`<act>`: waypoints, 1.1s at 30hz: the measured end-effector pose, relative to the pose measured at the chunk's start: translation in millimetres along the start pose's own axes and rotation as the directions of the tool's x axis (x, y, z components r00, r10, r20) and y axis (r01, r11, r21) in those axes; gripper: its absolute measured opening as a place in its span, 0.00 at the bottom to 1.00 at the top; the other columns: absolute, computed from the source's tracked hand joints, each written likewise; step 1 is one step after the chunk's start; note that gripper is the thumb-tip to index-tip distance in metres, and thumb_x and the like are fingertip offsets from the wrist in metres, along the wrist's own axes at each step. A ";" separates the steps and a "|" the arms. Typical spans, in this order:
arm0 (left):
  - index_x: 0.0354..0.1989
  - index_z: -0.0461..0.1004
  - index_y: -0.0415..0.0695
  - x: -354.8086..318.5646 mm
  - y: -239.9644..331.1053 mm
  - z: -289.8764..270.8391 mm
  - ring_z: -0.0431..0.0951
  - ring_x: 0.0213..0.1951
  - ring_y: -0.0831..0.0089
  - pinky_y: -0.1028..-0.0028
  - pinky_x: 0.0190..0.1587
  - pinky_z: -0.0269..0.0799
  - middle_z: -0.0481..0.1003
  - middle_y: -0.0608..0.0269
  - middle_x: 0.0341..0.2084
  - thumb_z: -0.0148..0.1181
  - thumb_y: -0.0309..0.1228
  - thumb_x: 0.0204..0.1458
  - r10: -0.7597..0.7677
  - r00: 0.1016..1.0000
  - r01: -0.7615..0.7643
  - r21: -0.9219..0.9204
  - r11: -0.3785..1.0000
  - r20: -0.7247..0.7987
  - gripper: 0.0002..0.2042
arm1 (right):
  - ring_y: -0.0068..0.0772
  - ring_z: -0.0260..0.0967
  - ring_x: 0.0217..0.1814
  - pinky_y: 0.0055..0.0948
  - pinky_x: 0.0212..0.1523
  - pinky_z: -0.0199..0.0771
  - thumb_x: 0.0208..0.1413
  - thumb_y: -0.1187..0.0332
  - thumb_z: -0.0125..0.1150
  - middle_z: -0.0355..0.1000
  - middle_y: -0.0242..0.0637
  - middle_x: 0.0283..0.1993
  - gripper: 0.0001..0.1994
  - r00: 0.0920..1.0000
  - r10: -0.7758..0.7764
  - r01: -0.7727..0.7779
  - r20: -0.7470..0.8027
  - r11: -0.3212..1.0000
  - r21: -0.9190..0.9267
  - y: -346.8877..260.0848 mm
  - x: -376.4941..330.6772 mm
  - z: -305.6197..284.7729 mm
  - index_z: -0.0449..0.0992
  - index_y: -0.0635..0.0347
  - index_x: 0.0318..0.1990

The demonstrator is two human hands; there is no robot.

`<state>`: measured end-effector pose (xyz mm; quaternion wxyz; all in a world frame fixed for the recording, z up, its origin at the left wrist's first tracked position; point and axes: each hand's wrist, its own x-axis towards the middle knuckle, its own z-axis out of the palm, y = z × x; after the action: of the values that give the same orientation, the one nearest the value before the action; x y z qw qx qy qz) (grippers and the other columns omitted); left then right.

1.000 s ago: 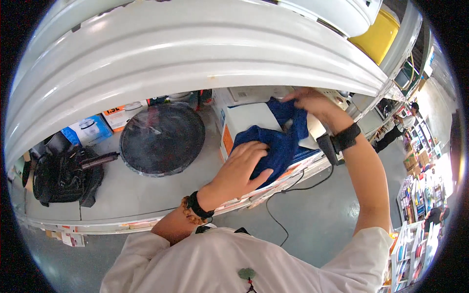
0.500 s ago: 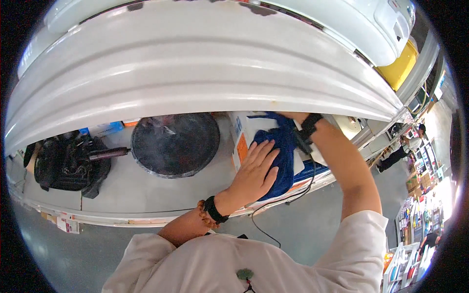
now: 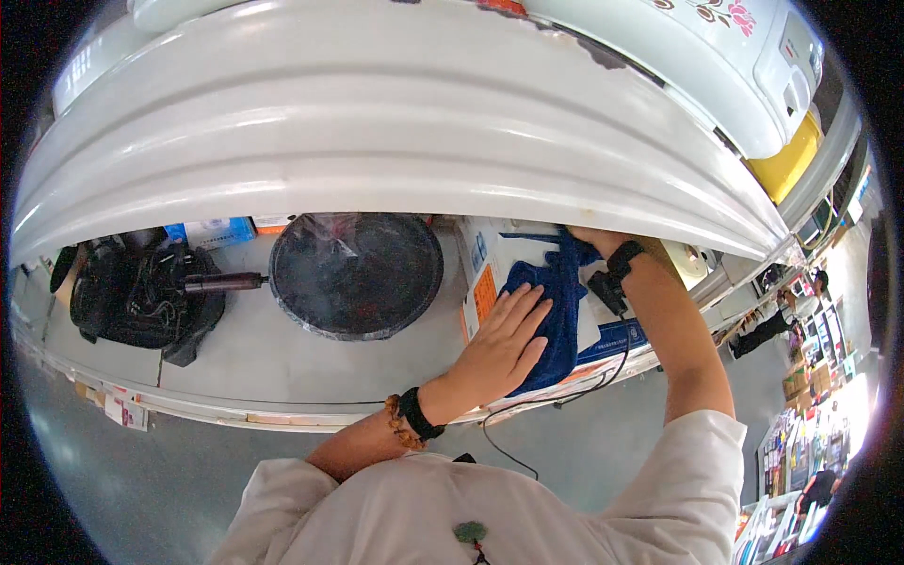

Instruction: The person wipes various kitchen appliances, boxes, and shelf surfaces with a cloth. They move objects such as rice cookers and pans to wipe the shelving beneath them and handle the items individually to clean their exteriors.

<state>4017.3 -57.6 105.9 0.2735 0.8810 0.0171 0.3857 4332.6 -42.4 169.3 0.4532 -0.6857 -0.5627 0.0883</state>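
Observation:
A dark blue cloth (image 3: 557, 330) is draped over a white box (image 3: 516, 249) with an orange label, on the lower shelf. My left hand (image 3: 492, 353) lies flat on the cloth's left part, fingers stretched out and slightly apart. Farther back, my right hand (image 3: 595, 239) reaches to the rear of the cloth beneath the upper shelf's edge. Its fingers are mostly hidden there, so their grip does not show. A black device with a cable (image 3: 607, 292) is strapped by my right wrist.
Left of the box lies a dark round pan (image 3: 358, 275) with a brown handle. A black bag (image 3: 141, 297) with cables sits farther left, near a blue package (image 3: 212, 232). The white upper shelf (image 3: 395, 141) overhangs everything. People stand in an aisle at right.
My right hand has shifted slightly back and right along the cloth. My left hand stays flat on it. The whole view has moved a little, sliding the shelf items to the right.

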 end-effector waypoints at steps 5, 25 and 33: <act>0.62 0.59 0.38 1.0 -4.9 3.9 0.46 0.69 0.49 0.53 0.70 0.39 0.52 0.46 0.66 0.38 0.37 0.64 -0.021 0.999 0.022 -0.043 0.999 0.035 0.22 | 0.50 0.67 0.57 0.39 0.60 0.64 0.65 0.51 0.41 0.70 0.55 0.56 0.26 0.879 0.119 0.203 0.462 0.784 -0.587 -93.7 5.0 60.4 0.71 0.65 0.55; 0.62 0.59 0.38 -2.0 -3.9 0.3 0.47 0.69 0.50 0.54 0.69 0.42 0.54 0.47 0.65 0.38 0.37 0.64 -0.027 0.999 0.029 -0.051 0.998 0.042 0.21 | 0.48 0.50 0.72 0.38 0.71 0.48 0.67 0.47 0.34 0.54 0.48 0.71 0.30 0.870 0.036 0.231 0.492 0.851 -0.471 -94.7 -4.8 80.5 0.56 0.56 0.68; 0.62 0.61 0.40 -2.8 -4.0 -6.5 0.49 0.69 0.52 0.57 0.69 0.44 0.55 0.49 0.65 0.39 0.37 0.65 -0.009 0.998 0.012 -0.041 0.999 0.057 0.21 | 0.48 0.51 0.72 0.37 0.70 0.48 0.64 0.42 0.38 0.52 0.50 0.71 0.33 0.881 0.325 -0.051 0.345 0.789 -0.612 -68.6 -1.8 26.3 0.56 0.54 0.69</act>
<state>4011.6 -51.9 105.6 0.2939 0.8856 0.0061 0.3594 4267.9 -33.2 203.0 0.0714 -0.8080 -0.5752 0.1062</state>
